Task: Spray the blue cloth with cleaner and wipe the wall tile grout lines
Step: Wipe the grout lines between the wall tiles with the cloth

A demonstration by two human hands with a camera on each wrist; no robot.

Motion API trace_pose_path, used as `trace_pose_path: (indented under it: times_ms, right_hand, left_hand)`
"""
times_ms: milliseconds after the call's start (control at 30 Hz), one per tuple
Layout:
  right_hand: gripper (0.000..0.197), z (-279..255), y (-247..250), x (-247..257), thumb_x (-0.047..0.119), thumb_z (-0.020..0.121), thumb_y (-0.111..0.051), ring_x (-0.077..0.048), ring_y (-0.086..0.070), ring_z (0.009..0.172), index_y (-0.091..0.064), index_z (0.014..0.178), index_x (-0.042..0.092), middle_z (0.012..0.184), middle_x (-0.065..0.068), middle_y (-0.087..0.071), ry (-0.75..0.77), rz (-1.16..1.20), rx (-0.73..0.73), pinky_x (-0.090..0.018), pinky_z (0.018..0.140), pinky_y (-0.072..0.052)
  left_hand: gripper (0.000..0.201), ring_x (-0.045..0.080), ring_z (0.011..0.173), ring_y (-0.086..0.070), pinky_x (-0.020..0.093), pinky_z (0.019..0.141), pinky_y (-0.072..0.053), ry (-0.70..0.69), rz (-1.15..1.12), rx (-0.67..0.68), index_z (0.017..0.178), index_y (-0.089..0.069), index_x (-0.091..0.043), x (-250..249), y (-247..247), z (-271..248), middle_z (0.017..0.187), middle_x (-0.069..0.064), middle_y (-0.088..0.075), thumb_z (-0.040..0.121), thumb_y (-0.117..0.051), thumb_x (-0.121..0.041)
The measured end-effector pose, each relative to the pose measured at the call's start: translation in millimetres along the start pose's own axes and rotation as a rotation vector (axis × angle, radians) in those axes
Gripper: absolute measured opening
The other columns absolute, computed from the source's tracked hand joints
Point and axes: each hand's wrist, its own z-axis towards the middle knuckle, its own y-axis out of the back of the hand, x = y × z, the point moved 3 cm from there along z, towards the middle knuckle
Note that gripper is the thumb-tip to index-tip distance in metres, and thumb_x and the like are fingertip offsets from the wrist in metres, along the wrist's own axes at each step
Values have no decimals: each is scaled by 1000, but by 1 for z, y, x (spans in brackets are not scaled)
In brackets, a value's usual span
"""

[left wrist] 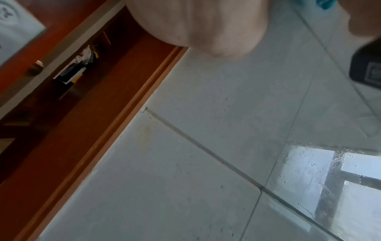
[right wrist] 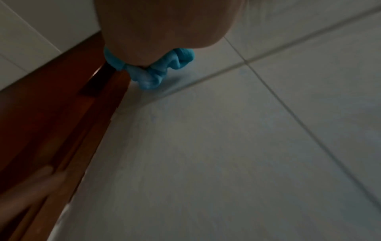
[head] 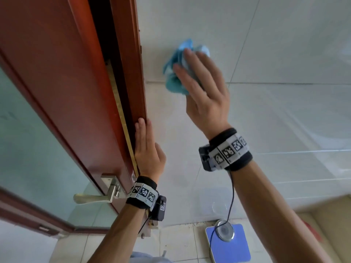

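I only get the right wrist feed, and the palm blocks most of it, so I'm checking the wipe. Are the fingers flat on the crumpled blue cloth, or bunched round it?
Observer: Flat. In the head view the right hand presses the crumpled blue cloth against the white tiled wall with straight fingers.
Operator: Is it on a grout line?
Observer: Yes, the cloth's lower part overlaps the horizontal grout line.
Operator: And the other hand?
Observer: The left hand rests with straight fingers on the edge of the reddish-brown wooden door frame.
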Motion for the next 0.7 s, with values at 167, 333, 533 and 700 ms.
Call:
trace_pose_path:
  times_ms: [167,333,533,700]
  right_hand:
    - [33,-21,-28,16,2,102,-64,-35,-58,135,-70,134,10,143,-13,-63,-29,-34,104,-48,106,-52]
    - [36,-146,-31,38,2,103,-60,-30,-55,138,-69,136,14,146,-7,-61,100,54,328,-47,111,-49]
    - [35,-257,1,17,6,112,-44,-29,-62,131,-74,128,12,142,-5,-65,141,137,597,-48,109,-51]
    - [28,-290,49,-49,12,107,-62,-30,-60,133,-71,133,13,147,-5,-61,115,88,636,-48,117,-44]
  left_hand:
    - [67,29,159,-17,45,128,-23,-21,-63,12,155,-35,6,5,2,1,166,19,-27,89,-39,12]
    - [64,31,158,-21,44,127,-24,-65,-112,24,153,-37,10,13,10,0,165,20,-29,91,-40,22]
    - [68,38,156,-26,47,126,-27,-59,-63,-18,153,-35,12,-3,10,-3,164,22,-29,86,-42,23]
    - [70,34,157,-25,53,124,-32,-72,-42,45,156,-32,7,-31,-6,-24,166,20,-27,88,-41,17]
